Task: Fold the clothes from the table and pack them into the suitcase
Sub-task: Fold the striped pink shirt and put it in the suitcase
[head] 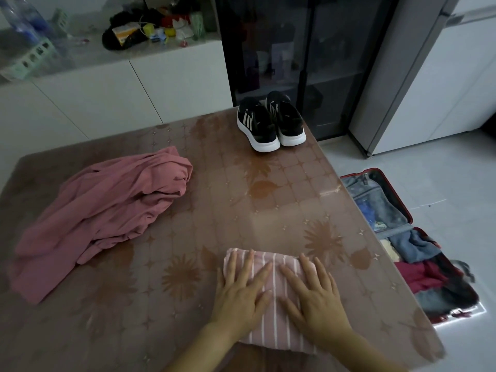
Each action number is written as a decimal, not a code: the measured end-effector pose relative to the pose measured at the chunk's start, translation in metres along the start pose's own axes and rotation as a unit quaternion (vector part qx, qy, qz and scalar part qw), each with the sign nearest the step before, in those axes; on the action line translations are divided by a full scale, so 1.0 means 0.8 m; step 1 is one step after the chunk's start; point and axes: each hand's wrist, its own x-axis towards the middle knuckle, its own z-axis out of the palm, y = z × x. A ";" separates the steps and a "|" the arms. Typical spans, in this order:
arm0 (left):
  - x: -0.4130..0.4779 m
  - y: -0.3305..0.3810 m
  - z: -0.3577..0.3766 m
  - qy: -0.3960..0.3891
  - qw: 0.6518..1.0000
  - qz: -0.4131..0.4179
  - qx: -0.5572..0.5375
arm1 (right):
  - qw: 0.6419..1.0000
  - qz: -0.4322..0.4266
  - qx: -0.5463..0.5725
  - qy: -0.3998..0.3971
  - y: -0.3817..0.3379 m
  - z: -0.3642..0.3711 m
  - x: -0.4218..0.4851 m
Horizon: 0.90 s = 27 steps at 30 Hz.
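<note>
Pink white-striped folded garment (271, 302); plain dusty-pink garment (107, 210); black, white-soled shoes (271, 124); brown floral desk (214, 197); seemingly red-rimmed suitcase (389, 189).

glossy table cover (241, 210), soft striped cloth (276, 312)

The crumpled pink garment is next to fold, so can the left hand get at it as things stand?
Probably yes. The left hand lies flat on the striped garment, holding nothing, and only bare table lies between it and the pink garment.
</note>
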 end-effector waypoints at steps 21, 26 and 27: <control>-0.010 -0.015 -0.019 0.056 0.853 -0.265 -0.447 | 0.826 0.300 0.474 0.056 -0.014 -0.021 -0.041; -0.019 -0.009 -0.019 0.027 0.868 -0.275 -0.413 | 0.842 0.307 0.444 0.001 -0.017 -0.022 -0.040; -0.026 -0.007 -0.017 0.031 0.870 -0.279 -0.405 | 0.850 0.305 0.429 -0.013 -0.015 -0.022 -0.040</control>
